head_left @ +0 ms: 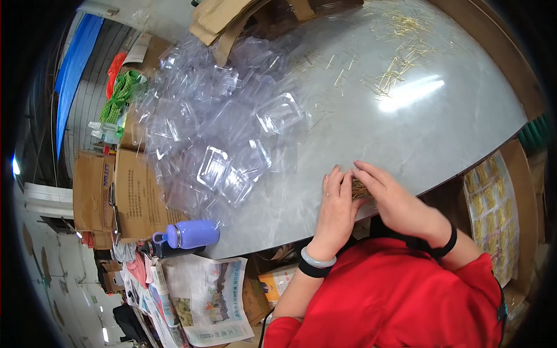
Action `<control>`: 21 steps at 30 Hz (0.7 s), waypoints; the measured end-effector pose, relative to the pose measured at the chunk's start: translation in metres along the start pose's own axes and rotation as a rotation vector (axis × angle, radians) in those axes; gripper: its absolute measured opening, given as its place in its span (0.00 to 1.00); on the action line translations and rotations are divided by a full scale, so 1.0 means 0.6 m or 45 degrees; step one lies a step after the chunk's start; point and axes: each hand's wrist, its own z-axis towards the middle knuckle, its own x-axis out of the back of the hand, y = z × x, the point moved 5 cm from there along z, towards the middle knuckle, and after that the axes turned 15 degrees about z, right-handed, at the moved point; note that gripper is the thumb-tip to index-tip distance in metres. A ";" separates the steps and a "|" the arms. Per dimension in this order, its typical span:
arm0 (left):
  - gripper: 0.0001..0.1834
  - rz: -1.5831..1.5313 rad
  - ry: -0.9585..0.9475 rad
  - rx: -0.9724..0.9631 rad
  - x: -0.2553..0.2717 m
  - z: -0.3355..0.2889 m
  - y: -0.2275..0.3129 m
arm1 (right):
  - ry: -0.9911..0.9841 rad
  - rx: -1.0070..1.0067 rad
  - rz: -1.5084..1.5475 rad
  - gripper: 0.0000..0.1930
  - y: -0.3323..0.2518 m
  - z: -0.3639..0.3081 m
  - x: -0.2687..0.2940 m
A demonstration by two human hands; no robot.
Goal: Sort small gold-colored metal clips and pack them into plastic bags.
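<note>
Close to the table's near edge, my left hand (337,210) and my right hand (395,203) come together around a small bundle of thin gold-coloured wire pieces (358,189). The fingers of both hands are closed about it and cover most of it. More bent gold wires (395,68) lie scattered over the far right of the grey table (429,136). To the left of my hands spreads a large heap of clear plastic trays (223,124).
A purple bottle (194,234) lies at the table's left edge, near cardboard boxes (139,194) and a newspaper (212,298). Torn cardboard (217,23) stands at the far side. On the right, an open carton holds bagged gold wires (490,203).
</note>
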 end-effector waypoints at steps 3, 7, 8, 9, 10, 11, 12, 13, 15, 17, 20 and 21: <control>0.34 0.001 0.010 -0.013 0.003 0.000 0.004 | -0.155 0.086 -0.096 0.32 0.015 0.017 0.038; 0.37 0.002 0.029 -0.014 0.003 -0.001 0.003 | -0.307 0.120 -0.299 0.35 0.017 0.030 0.042; 0.38 0.006 0.023 -0.029 0.009 0.000 0.006 | -0.265 0.099 -0.332 0.34 0.018 0.030 0.036; 0.39 0.010 0.016 -0.044 0.012 0.002 0.008 | -0.222 0.077 -0.364 0.33 0.017 0.030 0.031; 0.40 0.017 0.026 -0.055 0.012 0.000 0.007 | -0.185 0.059 -0.395 0.33 0.015 0.029 0.026; 0.40 0.023 0.035 -0.065 0.011 -0.001 0.007 | -0.165 0.033 -0.389 0.32 0.013 0.028 0.021; 0.41 0.028 0.044 -0.076 0.010 -0.002 0.006 | -0.144 0.007 -0.383 0.32 0.012 0.026 0.017; 0.40 0.027 0.032 -0.068 0.009 -0.003 0.006 | -0.123 -0.023 -0.379 0.31 0.013 0.024 0.016; 0.38 0.022 0.009 -0.051 0.007 -0.005 0.006 | -0.091 0.057 -0.398 0.31 0.010 0.019 0.024; 0.36 -0.022 0.007 -0.002 0.009 -0.006 0.005 | -0.121 0.104 -0.398 0.30 0.009 0.016 0.039; 0.33 -0.007 0.069 -0.014 0.011 -0.006 0.006 | -0.202 0.115 -0.395 0.28 0.008 0.013 0.051; 0.32 0.011 0.100 -0.032 0.012 -0.006 0.007 | -0.196 0.111 -0.402 0.27 0.010 0.013 0.048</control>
